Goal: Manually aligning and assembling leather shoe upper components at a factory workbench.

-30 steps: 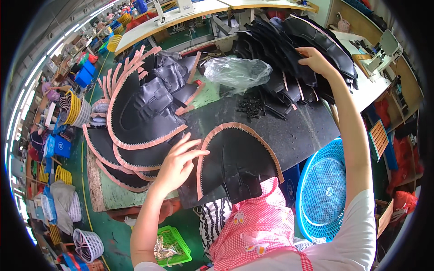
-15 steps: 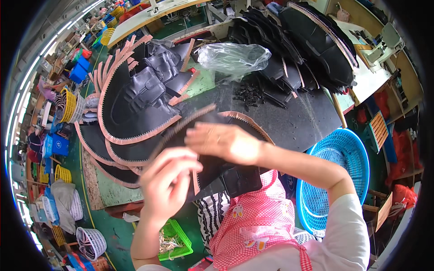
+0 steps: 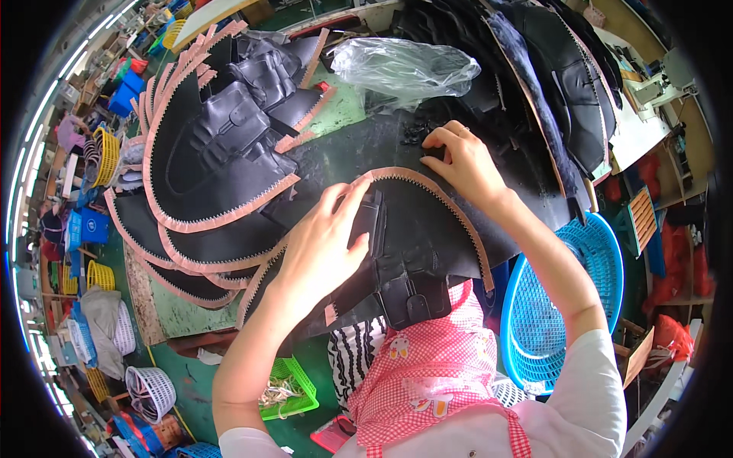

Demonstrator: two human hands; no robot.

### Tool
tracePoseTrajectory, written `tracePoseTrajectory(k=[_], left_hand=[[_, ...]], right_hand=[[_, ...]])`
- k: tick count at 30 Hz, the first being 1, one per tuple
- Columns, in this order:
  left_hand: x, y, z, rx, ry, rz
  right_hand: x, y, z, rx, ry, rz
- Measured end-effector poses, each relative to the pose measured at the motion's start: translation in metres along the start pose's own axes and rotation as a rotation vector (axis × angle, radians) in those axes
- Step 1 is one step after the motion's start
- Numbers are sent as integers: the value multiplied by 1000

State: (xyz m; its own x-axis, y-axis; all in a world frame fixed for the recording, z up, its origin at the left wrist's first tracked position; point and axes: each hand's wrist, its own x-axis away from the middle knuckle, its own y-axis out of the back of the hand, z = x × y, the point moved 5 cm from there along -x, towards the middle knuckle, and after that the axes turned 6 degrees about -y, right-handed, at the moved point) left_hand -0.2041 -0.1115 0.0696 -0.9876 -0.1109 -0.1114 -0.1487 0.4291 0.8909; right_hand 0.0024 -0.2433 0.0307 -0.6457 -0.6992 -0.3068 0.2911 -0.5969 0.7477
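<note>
In front of me lies a curved black leather-like piece (image 3: 427,229) with a pink, zigzag-stitched edge and a buckled strap pocket. My left hand (image 3: 324,237) rests on its upper left part, fingers stretched out toward the pink edge and thumb apart. Beyond that edge, my right hand (image 3: 469,168) reaches to a pile of small black parts (image 3: 414,131). Its fingers and thumb are bent together in a pinch; what lies between the tips is too dark and small to make out.
At left, similar pink-edged black pieces (image 3: 221,160) lie stacked. A clear plastic bag (image 3: 405,69) sits at the back, beside piled black pieces (image 3: 561,84) at right. A blue basket (image 3: 565,305) stands by my right arm, a green basket (image 3: 294,389) below the table.
My hands have moved apart: the right went up and right to the small parts, the left settled on the piece. The piece's raised edge now lies flatter, and the view has shifted slightly.
</note>
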Motion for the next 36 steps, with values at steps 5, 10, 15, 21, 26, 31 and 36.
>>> tracePoseTrajectory(k=[5,10,15,21,26,31,36], left_hand=[[-9,-6,4,-9,44,47],[-28,-7,6,-10,138,-4],[-29,-15,30,387,141,-54],[-6,-23,33,879,253,-53],[-5,-29,34,938,263,-103],[-5,-30,36,961,292,-98],[-4,-32,37,919,293,-79]], right_hand=[[-2,0,2,83,8,42],[-4,0,2,149,-23,75],[2,21,28,-324,-189,192],[59,-13,46,-1200,-452,624],[63,-27,49,-1150,-614,625],[55,-30,51,-1069,-528,537],[45,-26,60,-986,-444,480]])
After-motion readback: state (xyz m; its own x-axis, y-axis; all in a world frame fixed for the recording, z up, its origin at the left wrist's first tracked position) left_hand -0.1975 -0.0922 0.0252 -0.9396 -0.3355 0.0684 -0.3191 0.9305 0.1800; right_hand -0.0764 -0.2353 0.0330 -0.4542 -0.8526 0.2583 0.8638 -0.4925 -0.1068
